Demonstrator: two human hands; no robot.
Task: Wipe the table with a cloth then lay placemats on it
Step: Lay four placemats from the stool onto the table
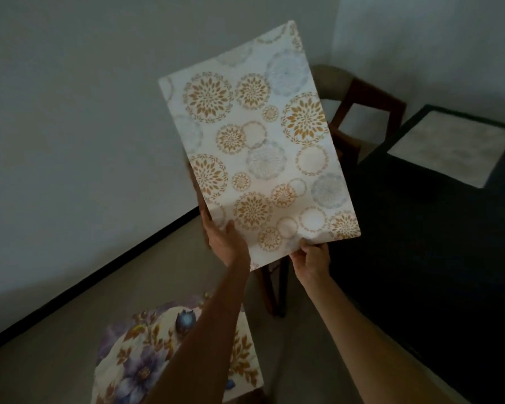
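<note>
Placemat (260, 141): held aloft, left of the dark table (420, 258), pinched at its lower edge by left hand (226, 243) and right hand (312, 258). Judged light, semi-stiff; best gripped at the edges. A second placemat (449, 148) is laid on the table.

Patterned placemat (260, 141): held upright in the air, left hand (226, 243) and right hand (312, 259) gripping its near edge. Dark table (420, 243), right: second placemat (449, 150) flat at far end. Wooden chair (362, 112) behind. Floral cushion (146, 360), near left.
</note>
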